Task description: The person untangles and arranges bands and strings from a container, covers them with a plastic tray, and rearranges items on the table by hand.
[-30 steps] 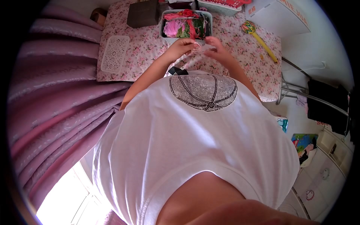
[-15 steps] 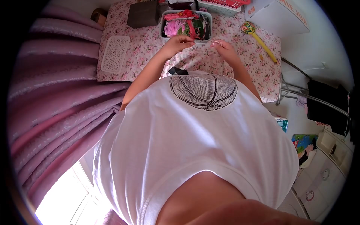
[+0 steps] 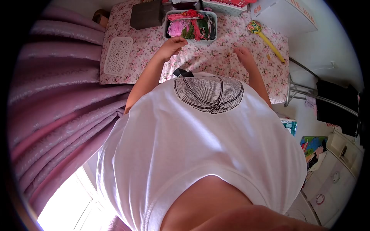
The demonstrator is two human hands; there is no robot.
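Note:
My left hand (image 3: 174,47) is closed in a pinch over the flowered table (image 3: 148,46), just below the bin (image 3: 166,30) of coloured cords. A thin pale thread seems to trail from its fingertips, faint against the cloth. To the right, my right hand (image 3: 243,56) is held above the cloth with its fingers drawn together; what it holds, if anything, is too small to make out. Pink, red, green and dark cords (image 3: 179,29) fill the bin. The two hands are well apart.
A white lace-patterned tray (image 3: 118,56) lies at the left, and a dark box (image 3: 146,14) stands behind it. At the right are a yellow-handled item (image 3: 271,47) with a patterned round head and a large white box (image 3: 285,16).
My hands were close together with a pale thread between them. They have since moved apart, the left hand leftward and the right hand rightward and slightly down.

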